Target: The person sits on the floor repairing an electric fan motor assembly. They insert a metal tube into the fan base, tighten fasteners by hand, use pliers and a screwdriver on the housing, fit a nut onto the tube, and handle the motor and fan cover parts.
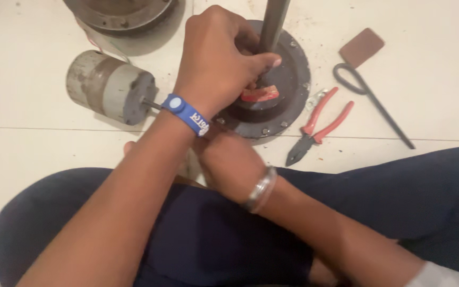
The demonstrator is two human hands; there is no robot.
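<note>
Near the top centre of the frame the left hand (216,58), with a blue wristband (187,113) on its wrist, is curled over a round dark metal plate (293,79) that lies flat on the pale tiled floor (27,154). Its fingers are closed together around a small red piece (260,94) sitting on the raised hub at the middle of the plate, the thumb pressing from the right just above it. A grey metal rod (273,24) rises from that hub and runs out of the top edge of the frame, right beside the fingertips. The right hand (229,162), with a silver bangle (261,188) on its wrist, lies in the centre of the frame under the left wrist, at the near rim of the plate; its fingers are hidden behind the left forearm, so I cannot tell whether they are apart or gripping anything. To the left of the plate a grey cylinder-shaped motor (107,87) lies on its side, its thin shaft pointing towards the wristband. At the upper left edge part of another round metal housing (120,13) shows. To the right of the plate lie red-handled pliers (320,123), a black looped metal tool (370,101) and a small brown rectangular pad (361,47), all apart from the hands. The person's dark blue trousers (213,239) fill the bottom of the frame.
</note>
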